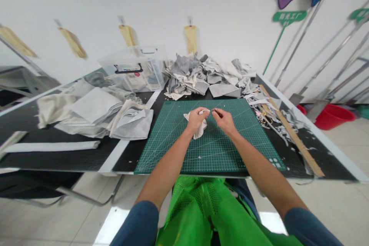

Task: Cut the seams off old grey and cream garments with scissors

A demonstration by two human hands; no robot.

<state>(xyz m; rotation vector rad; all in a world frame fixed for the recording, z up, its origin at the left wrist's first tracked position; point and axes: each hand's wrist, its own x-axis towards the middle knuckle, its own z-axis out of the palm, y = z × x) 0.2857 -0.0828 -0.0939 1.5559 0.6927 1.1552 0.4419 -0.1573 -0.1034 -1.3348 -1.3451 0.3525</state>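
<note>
Over the green cutting mat (167, 150), my left hand (197, 117) is closed on a small off-white piece of cloth (199, 132). The cloth is bunched, with a part sticking out past the fingers and the rest hanging below them. Just to its right, my right hand (223, 120) is held in a pinch, thumb and fingers together. Something small and dark shows at those fingertips, too small to name. A narrow gap separates the two hands.
Folded grey and white cloths (98, 107) lie left of the mat, near a clear plastic box (135, 69). Behind it rises a heap of grey cloth pieces (198, 73). A wooden strip (291, 130) and cloth scraps (271, 115) lie along the right edge.
</note>
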